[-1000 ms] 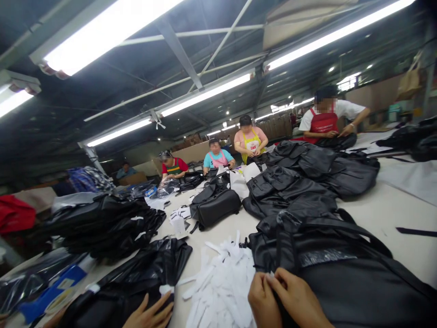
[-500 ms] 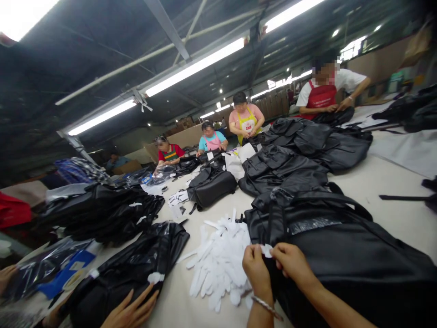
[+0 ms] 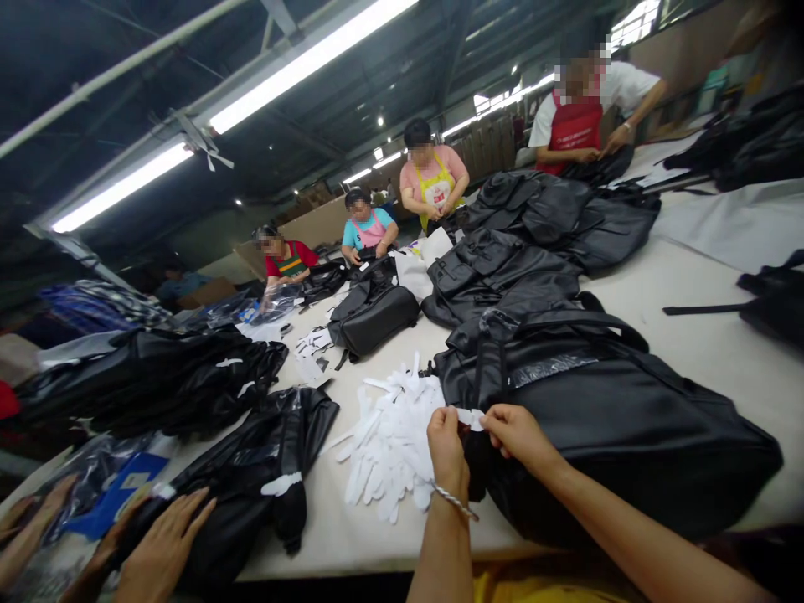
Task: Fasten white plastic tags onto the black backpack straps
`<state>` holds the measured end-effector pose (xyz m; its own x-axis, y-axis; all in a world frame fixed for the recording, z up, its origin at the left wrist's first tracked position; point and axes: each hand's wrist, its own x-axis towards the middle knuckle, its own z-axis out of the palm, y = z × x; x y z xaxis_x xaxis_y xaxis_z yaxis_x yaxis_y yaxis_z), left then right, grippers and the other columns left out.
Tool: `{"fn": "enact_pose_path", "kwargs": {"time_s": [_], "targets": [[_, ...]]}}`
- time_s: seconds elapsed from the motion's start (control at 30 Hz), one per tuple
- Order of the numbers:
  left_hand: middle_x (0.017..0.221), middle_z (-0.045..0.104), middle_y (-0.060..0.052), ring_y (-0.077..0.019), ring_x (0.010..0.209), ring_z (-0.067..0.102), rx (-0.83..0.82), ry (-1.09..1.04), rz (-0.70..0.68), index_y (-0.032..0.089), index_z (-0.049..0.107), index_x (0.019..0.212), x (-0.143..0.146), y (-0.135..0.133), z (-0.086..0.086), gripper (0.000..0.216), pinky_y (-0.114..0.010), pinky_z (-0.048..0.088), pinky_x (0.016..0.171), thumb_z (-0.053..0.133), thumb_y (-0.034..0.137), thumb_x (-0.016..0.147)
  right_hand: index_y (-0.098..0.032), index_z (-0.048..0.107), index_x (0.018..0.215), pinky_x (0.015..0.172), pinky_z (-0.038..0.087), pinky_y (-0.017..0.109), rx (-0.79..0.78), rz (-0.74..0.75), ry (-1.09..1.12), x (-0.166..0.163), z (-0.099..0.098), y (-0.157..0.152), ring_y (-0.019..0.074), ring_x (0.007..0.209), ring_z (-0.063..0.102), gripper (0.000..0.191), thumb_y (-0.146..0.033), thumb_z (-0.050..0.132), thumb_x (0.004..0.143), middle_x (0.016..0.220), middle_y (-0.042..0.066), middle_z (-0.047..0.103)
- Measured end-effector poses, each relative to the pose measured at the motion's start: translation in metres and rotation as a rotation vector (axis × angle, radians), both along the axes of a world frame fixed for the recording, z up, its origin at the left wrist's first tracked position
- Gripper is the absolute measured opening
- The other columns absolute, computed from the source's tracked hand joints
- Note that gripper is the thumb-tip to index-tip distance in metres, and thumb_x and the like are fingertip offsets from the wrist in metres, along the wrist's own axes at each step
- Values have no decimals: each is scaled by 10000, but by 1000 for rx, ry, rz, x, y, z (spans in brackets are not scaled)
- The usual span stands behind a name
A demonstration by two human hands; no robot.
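Both hands [image 3: 447, 444] [image 3: 516, 431] pinch white strip [image 3: 470, 416] | over black bag [image 3: 615, 427] | strip pile [image 3: 389, 435] beside

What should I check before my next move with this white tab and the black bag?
1. Both hands on the tab: ok. Left hand and right hand pinch the white tab between them.
2. Tab against the bag: ok. It sits at the near edge of the black bag.
3. Bag supported: ok. It lies on the table, though its near end is close to the edge.
4. Spare tabs in reach: ok. The tab pile lies beside the left hand.
5. Neighbour clear: ok. A co-worker's hand rests on another bag, apart from mine.
6. Tab stuck on or loose: cannot tell.
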<state>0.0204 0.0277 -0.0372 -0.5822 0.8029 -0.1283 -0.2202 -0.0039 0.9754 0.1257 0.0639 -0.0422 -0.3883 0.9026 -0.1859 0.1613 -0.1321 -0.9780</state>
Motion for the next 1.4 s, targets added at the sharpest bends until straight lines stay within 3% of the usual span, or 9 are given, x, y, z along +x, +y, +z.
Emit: {"fn": "enact_pose_path", "kwargs": {"time_s": [0.2,0.4,0.53,0.7,0.9,1.03,1.27,1.4], "targets": [[603,486,29,-93,610,458,-48,230,-144,155,505,673,5,-11,-1,286,-216,355,598,502,437,719,-170,443,528,304,248,167,-69,-14,3,0,-9,3,57,280,387,185,-240,445,699,399,-47,479],[627,542,21,-114,653,488,-87,468,-69,161,561,668,7,-16,5,162,-229,360,643,525,313,710,-171,444,529,302,243,167,-92,-31,20,-2,-13,2,59,282,391,175,-249,461,684,399,-44,486],[760,605,-12,-125,749,519,0,375,48,156,595,722,13,-14,0,145,-234,366,715,530,285,706,-174,454,554,297,232,174,-114,-83,42,0,-11,-1,62,283,388,183,-297,448,689,409,-44,482],[599,533,28,-89,591,473,12,150,77,144,551,644,12,-7,-11,158,-218,379,606,562,299,665,-175,466,568,304,242,178,-84,-114,50,1,-6,-6,67,291,397,194,-319,434,694,419,-47,484],[480,418,66,-75,470,420,-13,134,63,156,460,557,0,1,-7,221,-216,377,499,563,324,657,-171,494,572,350,307,183,74,-73,-5,3,-2,-10,73,324,435,206,-321,457,709,437,-41,505],[518,437,61,-73,515,434,-6,146,68,161,465,593,3,0,-8,225,-206,378,524,547,348,686,-175,481,584,342,307,177,45,-43,-53,4,-5,-6,74,320,442,206,-307,425,732,441,-41,510],[654,534,12,-94,620,487,-25,144,-66,150,535,723,3,-8,-9,258,-220,393,596,526,407,711,-182,456,583,330,300,180,36,12,-169,-3,-11,-1,88,310,456,199,-277,404,750,447,-20,532],[712,607,-17,-133,704,531,-138,227,-166,136,600,772,-4,-11,-11,284,-241,398,676,622,381,630,-184,482,557,378,325,201,163,94,-254,8,6,0,100,346,476,183,-252,459,726,469,-10,546]]}}
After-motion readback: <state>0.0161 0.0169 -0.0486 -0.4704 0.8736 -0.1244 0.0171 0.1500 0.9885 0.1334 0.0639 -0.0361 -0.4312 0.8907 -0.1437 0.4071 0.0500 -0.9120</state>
